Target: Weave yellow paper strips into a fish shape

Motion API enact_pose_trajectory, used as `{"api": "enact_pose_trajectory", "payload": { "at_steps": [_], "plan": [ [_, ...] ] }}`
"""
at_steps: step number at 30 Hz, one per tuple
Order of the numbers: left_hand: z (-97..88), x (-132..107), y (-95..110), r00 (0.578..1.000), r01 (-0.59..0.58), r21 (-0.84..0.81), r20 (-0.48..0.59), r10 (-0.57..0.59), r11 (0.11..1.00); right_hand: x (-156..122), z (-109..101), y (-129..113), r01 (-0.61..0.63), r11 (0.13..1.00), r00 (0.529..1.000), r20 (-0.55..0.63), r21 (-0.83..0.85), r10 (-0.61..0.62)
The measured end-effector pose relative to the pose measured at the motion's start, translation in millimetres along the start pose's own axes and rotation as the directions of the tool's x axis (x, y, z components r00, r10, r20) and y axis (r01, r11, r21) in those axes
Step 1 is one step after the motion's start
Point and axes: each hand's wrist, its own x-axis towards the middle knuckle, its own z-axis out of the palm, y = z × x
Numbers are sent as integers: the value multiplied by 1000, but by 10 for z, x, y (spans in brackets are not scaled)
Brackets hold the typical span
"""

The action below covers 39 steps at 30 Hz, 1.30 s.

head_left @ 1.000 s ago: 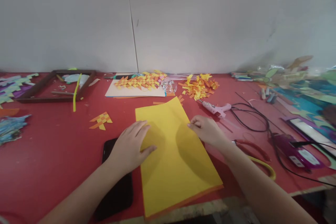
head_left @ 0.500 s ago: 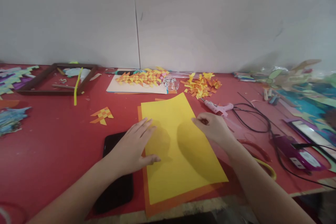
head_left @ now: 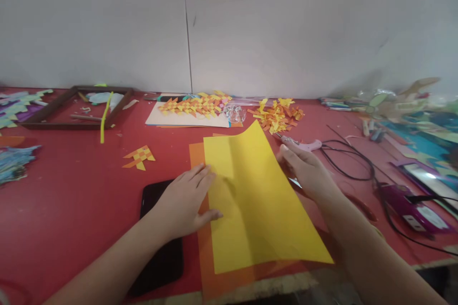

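A yellow paper sheet [head_left: 261, 200] lies over an orange sheet [head_left: 205, 267] at the table's near edge, its right side curving upward. My left hand [head_left: 189, 200] rests flat on the left edge of the yellow sheet, fingers stretched and thumb apart. At the sheet's right edge my right hand [head_left: 307, 171] is closed, holding that raised edge; some of its fingertips are hidden by the paper. A black phone [head_left: 161, 257] lies partly under my left wrist. Scissors [head_left: 361, 207] lie partly hidden beneath my right forearm.
A small woven paper fish [head_left: 140, 157] lies left of the sheets. Behind are a woven orange-yellow strip [head_left: 193, 105], paper scraps [head_left: 277, 115] and a pink glue gun [head_left: 304, 145] with a black cord. A brown frame [head_left: 64, 125] stands back left; a purple power socket [head_left: 415, 209] sits right.
My right hand has moved right, lifting the right side of the yellow sheet. The sheet has shifted right, baring more of the orange one. My left hand has moved slightly right.
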Motion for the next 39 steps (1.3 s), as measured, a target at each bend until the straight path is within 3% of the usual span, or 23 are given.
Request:
{"api": "enact_pose_trajectory", "payload": {
  "at_steps": [2,4,7,10,13,20,25,29,33,39],
  "plan": [
    [-3,-4,11,1000,2,7,-13,-2,1000,-30,39,-20,42,994,996,70,101,-49],
    [3,-5,18,1000,6,16,-24,-5,1000,-70,80,-45,167,981,965,188,96,-183],
    [26,2,26,999,13,26,-35,-12,1000,-129,156,-91,449,893,816,405,6,-413],
    [49,8,34,998,18,22,-57,-16,1000,-170,233,-128,644,762,634,602,-66,-485],
    [51,2,18,997,7,6,-72,-6,1000,-186,280,-117,711,696,559,679,-98,-476],
    [8,30,-151,991,-59,-60,-123,51,997,-172,296,-25,739,670,525,677,-61,-517],
    [6,74,-218,983,-72,-80,-175,57,994,-189,299,-36,723,682,545,697,-109,-466],
    [43,70,-221,981,-58,-84,-192,41,995,-184,326,-34,714,691,541,713,-111,-445],
    [73,49,-191,982,-19,-63,-191,7,998,-163,353,-6,710,701,510,742,-75,-436],
    [57,21,-167,974,-72,-54,-217,59,996,-187,372,8,713,693,510,759,-110,-404]
  ]
}}
